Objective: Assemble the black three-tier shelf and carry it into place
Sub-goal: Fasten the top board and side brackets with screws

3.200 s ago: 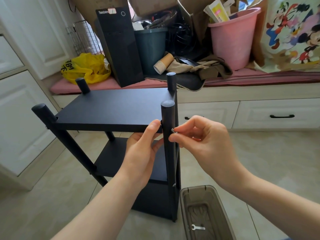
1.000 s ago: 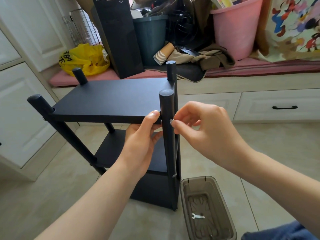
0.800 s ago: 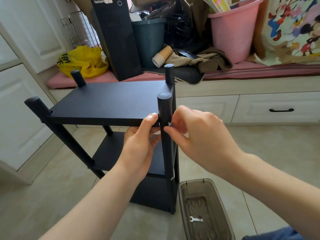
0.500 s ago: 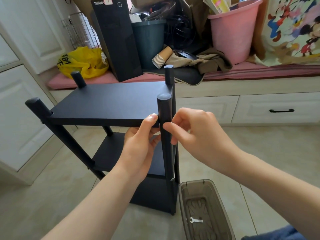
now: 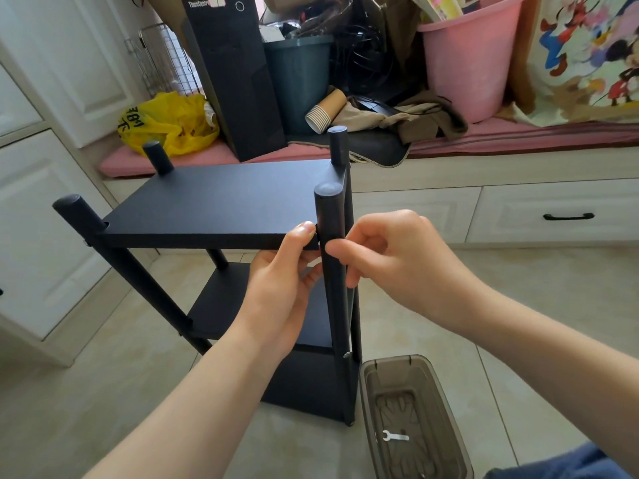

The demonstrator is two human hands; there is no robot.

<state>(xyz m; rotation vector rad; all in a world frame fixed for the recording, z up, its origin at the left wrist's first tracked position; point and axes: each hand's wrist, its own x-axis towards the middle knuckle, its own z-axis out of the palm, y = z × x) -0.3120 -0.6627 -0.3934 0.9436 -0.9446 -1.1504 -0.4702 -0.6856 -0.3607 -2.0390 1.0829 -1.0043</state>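
Note:
The black three-tier shelf [image 5: 214, 198] stands upright on the tiled floor, with round posts at its corners. My left hand [image 5: 280, 288] grips the front right corner of the top board, thumb on the board's edge and fingers beneath. My right hand [image 5: 390, 261] pinches at the near right post [image 5: 332, 271] level with the top board, thumb and forefinger tips against the post. Whatever small part it pinches is hidden by the fingers.
A brown translucent plastic box [image 5: 411, 420] with a small metal wrench [image 5: 396, 436] in it sits on the floor right of the shelf's foot. White cabinets [image 5: 41, 209] stand left. A cluttered pink-cushioned bench with drawers [image 5: 553, 216] runs behind.
My right hand has kept working at the post, its fingers turning and closing in over the small screw that showed earlier. My left hand and the shelf have held still.

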